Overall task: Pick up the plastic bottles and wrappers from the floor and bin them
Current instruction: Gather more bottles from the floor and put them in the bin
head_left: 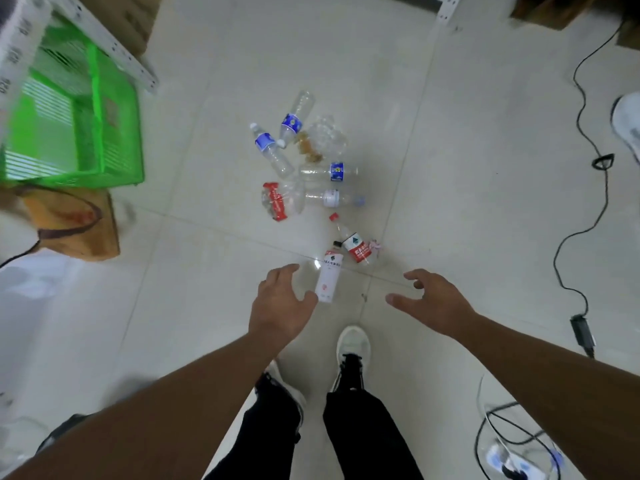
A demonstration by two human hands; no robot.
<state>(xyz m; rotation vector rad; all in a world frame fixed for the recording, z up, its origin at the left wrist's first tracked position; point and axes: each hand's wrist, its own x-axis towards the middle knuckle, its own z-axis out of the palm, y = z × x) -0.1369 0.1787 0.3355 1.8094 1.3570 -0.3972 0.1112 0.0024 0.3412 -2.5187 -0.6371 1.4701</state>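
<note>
The person stands over a scatter of empty plastic bottles on the pale tiled floor, both bare arms stretched forward and down. The left hand is spread open with fingers curled, empty, its thumb just beside a white-labelled bottle that lies nearest the feet. The right hand is also open and empty, fingers loosely splayed, hovering to the right of that bottle with bare tile under it.

Just beyond lies a red-labelled bottle with a red cap, and a small crumpled wrapper touches its far side. Further on, a crushed bottle with a red label lies against a clear bottle with a white label. Above them lie 3 blue-labelled bottles: one on its side, one angled to the left, one pointing away. A crumpled clear plastic bag with brown crumbs sits among them.

A green plastic basket stands well off to the left beneath a white metal shelf frame, with a brown paper bag just in front of it. To the right a black cable snakes across the tiles to a power adapter. The person's white shoe is planted just behind the nearest bottle. Nothing lies between the hands and the bottles.
</note>
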